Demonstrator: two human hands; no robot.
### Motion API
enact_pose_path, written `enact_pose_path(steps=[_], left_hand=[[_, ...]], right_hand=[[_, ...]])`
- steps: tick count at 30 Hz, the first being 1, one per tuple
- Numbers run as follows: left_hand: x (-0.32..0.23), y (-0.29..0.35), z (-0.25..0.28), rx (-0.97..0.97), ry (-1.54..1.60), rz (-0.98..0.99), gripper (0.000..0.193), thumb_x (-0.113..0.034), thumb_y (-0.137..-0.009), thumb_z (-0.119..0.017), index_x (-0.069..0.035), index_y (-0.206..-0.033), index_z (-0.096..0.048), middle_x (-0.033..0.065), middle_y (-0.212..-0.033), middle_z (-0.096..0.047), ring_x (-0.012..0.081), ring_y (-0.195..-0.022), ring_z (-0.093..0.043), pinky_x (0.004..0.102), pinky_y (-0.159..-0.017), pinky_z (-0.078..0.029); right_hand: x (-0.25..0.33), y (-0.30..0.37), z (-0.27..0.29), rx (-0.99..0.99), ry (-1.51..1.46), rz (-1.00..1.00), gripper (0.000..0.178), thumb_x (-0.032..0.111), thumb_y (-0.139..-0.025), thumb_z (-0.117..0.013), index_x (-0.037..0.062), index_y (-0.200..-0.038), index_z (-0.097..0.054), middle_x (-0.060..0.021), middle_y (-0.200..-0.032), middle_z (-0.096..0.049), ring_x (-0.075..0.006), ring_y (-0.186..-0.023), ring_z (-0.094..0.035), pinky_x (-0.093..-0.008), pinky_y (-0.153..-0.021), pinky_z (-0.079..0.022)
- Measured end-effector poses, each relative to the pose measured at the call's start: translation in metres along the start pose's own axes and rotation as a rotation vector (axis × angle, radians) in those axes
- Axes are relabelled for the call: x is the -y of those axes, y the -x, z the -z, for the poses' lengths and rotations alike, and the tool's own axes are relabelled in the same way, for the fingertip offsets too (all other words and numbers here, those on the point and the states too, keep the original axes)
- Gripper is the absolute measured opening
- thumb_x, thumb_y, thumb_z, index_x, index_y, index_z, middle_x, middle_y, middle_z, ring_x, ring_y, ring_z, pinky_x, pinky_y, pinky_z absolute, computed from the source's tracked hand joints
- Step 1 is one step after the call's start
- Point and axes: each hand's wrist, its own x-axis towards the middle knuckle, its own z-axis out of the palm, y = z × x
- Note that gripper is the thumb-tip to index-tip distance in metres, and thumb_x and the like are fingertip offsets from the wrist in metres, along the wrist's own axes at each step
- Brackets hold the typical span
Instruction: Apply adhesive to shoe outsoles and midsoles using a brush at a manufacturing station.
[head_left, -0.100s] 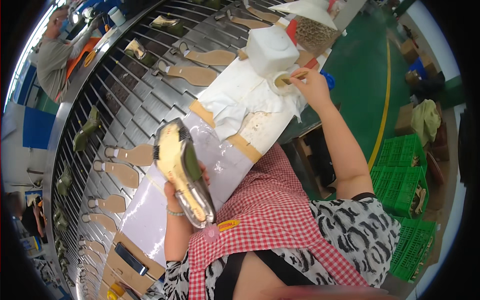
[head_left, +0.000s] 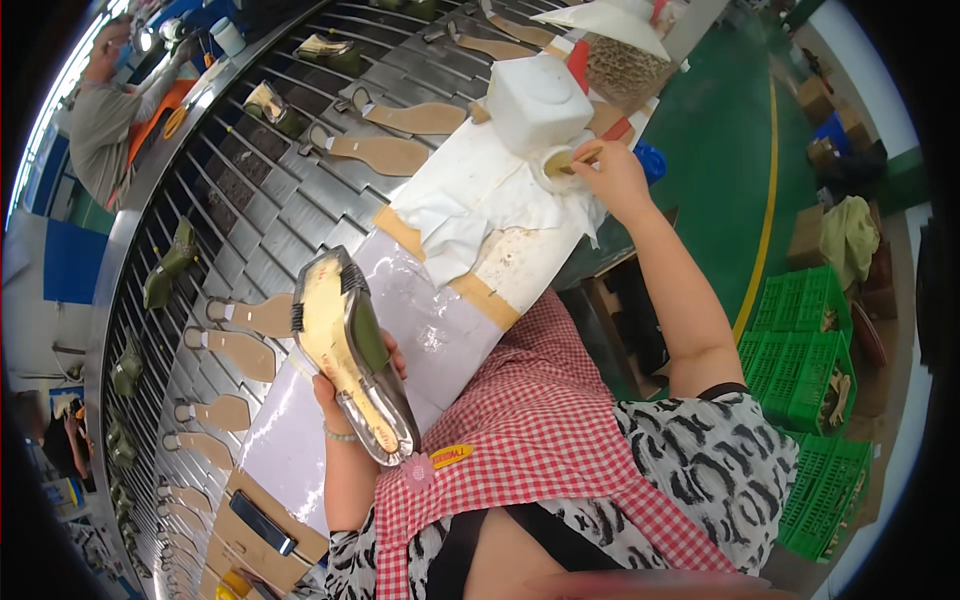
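Nearest the camera: a red-and-white checked apron over a black-and-white patterned top. Landmark for all positions below: the white work board running diagonally from the apron up toward the conveyor.

Left hand sits at the board's left edge, near the apron end. Fingers wrapped around a shoe on its last, sole side up; the bottom is pale yellow, the upper silvery with a dark green side. Grip closed firmly on the shoe, thumb side hidden behind it. The shoe tilts, toe end low toward the apron, heel end up and away.

Below-left of the left hand, a dark phone-like slab lies on the brown end of the board.

Mid-board: crumpled white cloth or paper covers the surface, with tan tape strips across the board just nearer than it.

Far end of the board: right hand pinches a thin brush handle, fingers pressed together on it; brush tip in a small round pot. A white plastic jug stands touching the pot, just beyond.

Left of the board: slatted metal conveyor carrying tan insoles and green shoes. Beyond the conveyor, another person in a grey top.

Right of the board, on the green floor: green crates.
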Motion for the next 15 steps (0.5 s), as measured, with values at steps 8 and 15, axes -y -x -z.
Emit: enact_pose_path(steps=[8, 15], left_hand=[[0.006, 0.002, -0.012, -0.059, -0.023, -0.032, 0.099, -0.079, -0.068, -0.054, 0.002, -0.124, -0.043, 0.0154, -0.1, -0.055, 0.0228, -0.082, -0.059, 0.0329, -0.066, -0.052], [0.004, -0.005, -0.015, -0.034, -0.041, -0.018, 0.1, -0.08, -0.068, -0.052, 0.0, -0.128, -0.041, 0.015, -0.1, -0.055, 0.0227, -0.08, -0.059, 0.033, -0.065, -0.051]], right_hand=[[-0.033, 0.007, 0.011, -0.029, -0.663, -0.1, 0.019, 0.016, -0.08, -0.069, 0.0026, -0.093, -0.067, -0.0075, -0.086, -0.068, -0.0167, -0.078, -0.064, -0.029, -0.069, -0.048], [-0.044, 0.013, -0.006, 0.049, -1.39, -0.654, 0.022, 0.022, -0.083, -0.07, 0.0078, -0.098, -0.064, -0.0018, -0.087, -0.064, -0.0108, -0.083, -0.06, -0.0235, -0.07, -0.044]])
